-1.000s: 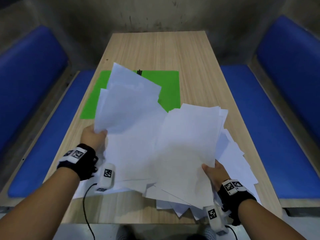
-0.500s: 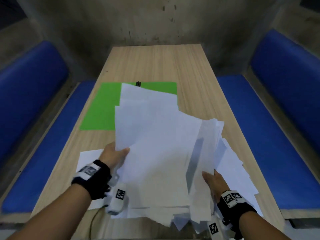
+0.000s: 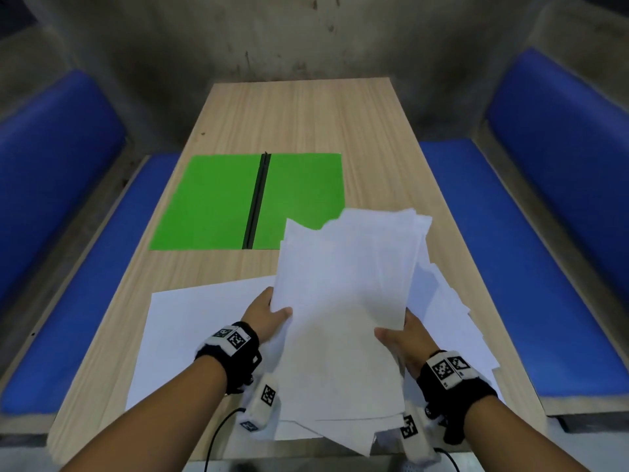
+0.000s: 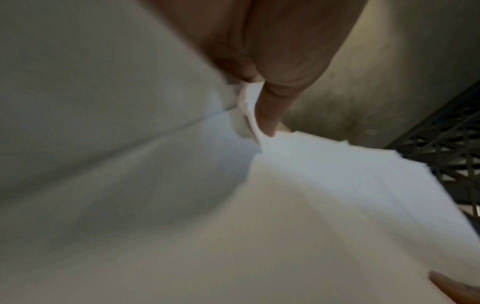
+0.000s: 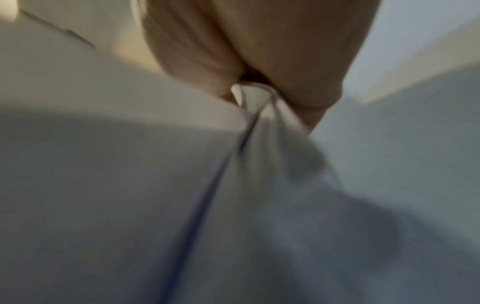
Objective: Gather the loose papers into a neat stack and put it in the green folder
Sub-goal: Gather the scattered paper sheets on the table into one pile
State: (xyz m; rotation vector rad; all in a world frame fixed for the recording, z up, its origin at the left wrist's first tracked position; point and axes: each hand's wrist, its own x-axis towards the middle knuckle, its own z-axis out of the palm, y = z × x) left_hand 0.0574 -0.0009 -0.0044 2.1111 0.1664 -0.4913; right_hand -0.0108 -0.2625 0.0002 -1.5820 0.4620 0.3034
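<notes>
My left hand [image 3: 263, 313] grips the left edge of the bundle of papers [image 3: 343, 301], thumb on top. My right hand [image 3: 403, 342] grasps its right edge. More loose sheets [image 3: 190, 335] lie on the bench [image 3: 296, 117] under both hands. The green folder [image 3: 211, 202] lies open beyond my left fingers.

- Head view: looks forward and down from above the tabletop [image 3: 306, 114], over both forearms.
- Left wrist view: pressed close along the fingers [image 4: 267, 115], facing white paper [image 4: 311, 185].
- Right wrist view: equally close, blurred.
- Shared: the held paper.
</notes>
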